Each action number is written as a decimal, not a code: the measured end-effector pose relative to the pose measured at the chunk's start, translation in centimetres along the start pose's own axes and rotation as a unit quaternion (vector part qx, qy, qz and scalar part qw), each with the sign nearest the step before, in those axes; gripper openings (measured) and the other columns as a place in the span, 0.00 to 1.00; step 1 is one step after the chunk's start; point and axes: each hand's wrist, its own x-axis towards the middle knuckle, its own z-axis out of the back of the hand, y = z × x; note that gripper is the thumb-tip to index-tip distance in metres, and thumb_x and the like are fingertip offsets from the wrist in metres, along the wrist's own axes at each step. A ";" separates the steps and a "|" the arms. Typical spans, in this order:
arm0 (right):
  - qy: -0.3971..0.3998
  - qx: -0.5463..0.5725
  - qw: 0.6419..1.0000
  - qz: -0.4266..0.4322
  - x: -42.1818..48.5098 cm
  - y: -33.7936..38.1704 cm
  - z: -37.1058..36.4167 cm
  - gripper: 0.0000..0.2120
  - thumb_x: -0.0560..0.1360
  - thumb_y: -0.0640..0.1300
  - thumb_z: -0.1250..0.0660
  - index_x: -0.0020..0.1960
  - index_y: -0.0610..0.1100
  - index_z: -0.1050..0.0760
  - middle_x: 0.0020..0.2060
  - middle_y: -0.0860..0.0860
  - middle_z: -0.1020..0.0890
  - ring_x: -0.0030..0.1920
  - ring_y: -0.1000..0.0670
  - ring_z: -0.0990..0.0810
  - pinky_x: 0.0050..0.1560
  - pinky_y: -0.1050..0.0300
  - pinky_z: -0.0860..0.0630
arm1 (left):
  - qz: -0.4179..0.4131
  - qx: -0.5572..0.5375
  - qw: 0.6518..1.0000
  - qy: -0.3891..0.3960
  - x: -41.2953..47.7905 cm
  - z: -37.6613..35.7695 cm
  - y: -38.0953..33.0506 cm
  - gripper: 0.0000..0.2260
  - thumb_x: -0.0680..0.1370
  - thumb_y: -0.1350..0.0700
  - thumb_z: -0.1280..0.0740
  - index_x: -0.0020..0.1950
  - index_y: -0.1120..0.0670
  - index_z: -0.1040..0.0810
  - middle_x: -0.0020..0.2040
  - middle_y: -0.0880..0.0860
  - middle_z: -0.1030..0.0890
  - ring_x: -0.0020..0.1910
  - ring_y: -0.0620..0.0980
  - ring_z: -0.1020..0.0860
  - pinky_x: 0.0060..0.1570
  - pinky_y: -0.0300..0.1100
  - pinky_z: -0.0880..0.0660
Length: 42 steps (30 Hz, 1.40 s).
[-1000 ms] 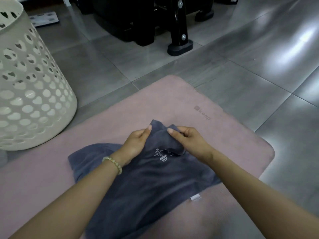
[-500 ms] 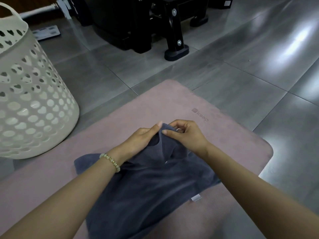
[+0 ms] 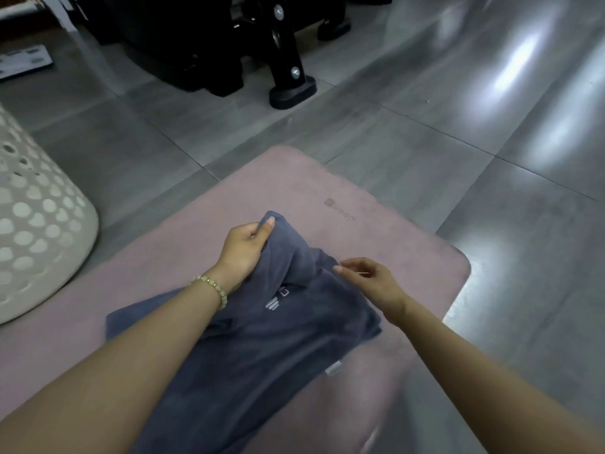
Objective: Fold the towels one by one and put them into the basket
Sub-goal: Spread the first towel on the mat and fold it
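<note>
A dark grey towel [image 3: 262, 339] lies rumpled on a pink mat [image 3: 376, 244], with a small white logo on top and a white tag at its right edge. My left hand [image 3: 242, 247] grips the towel's far corner, thumb on top, and holds it lifted. My right hand [image 3: 373, 283] pinches the towel's right edge between thumb and fingers, a little nearer to me. The white perforated basket [image 3: 36, 231] stands on the floor at the left, its rim out of view.
Grey floor tiles [image 3: 458, 142] surround the mat. Black equipment with a bolted foot [image 3: 291, 86] stands beyond the mat's far end. A flat white scale [image 3: 23, 62] lies at the far left.
My hands, close together at the towel's far corner before, have parted. The left keeps the corner and has moved forward; the right has slid right and back along the edge. The view shifted right.
</note>
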 end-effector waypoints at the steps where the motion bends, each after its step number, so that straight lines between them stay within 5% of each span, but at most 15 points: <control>1: -0.041 0.003 0.999 -0.025 0.0 -1.1 0.9 0.16 0.71 0.46 0.27 0.54 0.38 0.22 0.48 0.45 0.19 0.49 0.49 0.21 0.48 0.65 0.24 | -0.002 0.026 1.000 0.001 0.2 -0.4 0.3 0.19 0.80 0.49 0.38 0.32 0.56 0.35 0.31 0.53 0.37 0.31 0.49 0.39 0.32 0.42 0.40; 8: -0.054 -0.011 0.987 -0.151 -0.8 -5.9 4.7 0.06 0.73 0.36 0.29 0.48 0.35 0.24 0.35 0.44 0.22 0.32 0.52 0.26 0.31 0.68 0.26 | 0.036 0.078 0.996 -0.014 0.8 -1.8 2.4 0.22 0.80 0.48 0.38 0.29 0.52 0.42 0.28 0.50 0.40 0.24 0.43 0.43 0.25 0.36 0.43; 12: -0.062 -0.130 0.980 -0.137 -0.2 -6.7 3.8 0.08 0.71 0.41 0.27 0.46 0.36 0.20 0.38 0.46 0.19 0.38 0.50 0.23 0.45 0.61 0.24 | 0.041 0.088 0.995 -0.008 0.5 -2.7 2.8 0.22 0.80 0.49 0.38 0.29 0.53 0.41 0.28 0.50 0.40 0.24 0.43 0.42 0.24 0.35 0.43; 18: -0.063 -0.116 0.978 -0.163 -0.5 -7.5 3.5 0.05 0.70 0.38 0.27 0.38 0.38 0.22 0.37 0.45 0.20 0.38 0.50 0.24 0.55 0.54 0.21 | 0.047 0.094 0.994 -0.005 0.0 -3.2 3.3 0.21 0.79 0.49 0.37 0.30 0.55 0.38 0.29 0.51 0.38 0.26 0.44 0.40 0.25 0.36 0.41; 37: -0.080 -0.115 0.967 -0.213 -0.5 -7.1 2.4 0.19 0.65 0.47 0.22 0.34 0.43 0.33 0.32 0.48 0.26 0.33 0.49 0.29 0.41 0.57 0.26 | 0.061 0.087 0.994 0.010 0.2 -3.6 4.4 0.18 0.79 0.46 0.38 0.36 0.58 0.30 0.34 0.54 0.34 0.34 0.49 0.36 0.36 0.42 0.38; 40: -0.066 -0.080 0.966 -0.238 -0.2 -6.8 1.8 0.16 0.67 0.47 0.24 0.36 0.41 0.30 0.38 0.46 0.22 0.39 0.47 0.23 0.47 0.58 0.23 | 0.056 0.075 0.996 0.008 0.0 -3.7 3.8 0.19 0.77 0.47 0.33 0.31 0.56 0.33 0.29 0.51 0.36 0.29 0.44 0.37 0.30 0.38 0.38; 42: -0.049 -0.065 0.976 -0.203 -0.3 -6.1 1.6 0.16 0.70 0.46 0.25 0.33 0.42 0.31 0.35 0.47 0.23 0.35 0.50 0.25 0.42 0.60 0.23 | 0.038 0.070 0.997 0.004 0.1 -3.5 2.8 0.21 0.75 0.50 0.31 0.28 0.55 0.36 0.27 0.48 0.38 0.24 0.40 0.39 0.25 0.32 0.38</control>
